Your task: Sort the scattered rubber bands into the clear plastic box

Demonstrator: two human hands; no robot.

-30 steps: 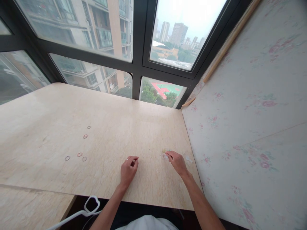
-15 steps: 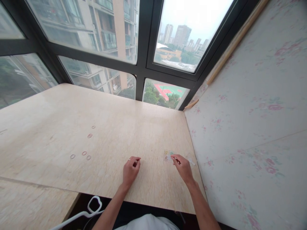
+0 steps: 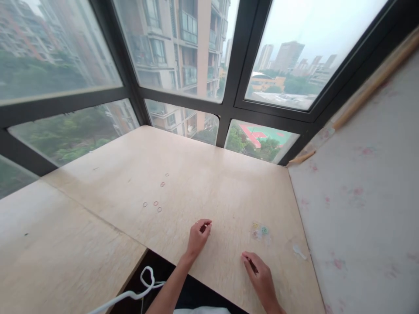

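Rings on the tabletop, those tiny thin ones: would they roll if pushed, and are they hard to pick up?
The rings lie flat on the smooth tabletop, so a push would probably slide them, not roll them. They look thin, so likely very light and fiddly to pinch up. Stiff or rubbery cannot be told at this size.

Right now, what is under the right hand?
Only the beige table shows around the right hand; its palm covers the spot beneath. The small colourful packet lies apart, beyond the fingers.

High-rise flat: floral wallpaper (image 3: 360, 183), bay windows (image 3: 183, 48).
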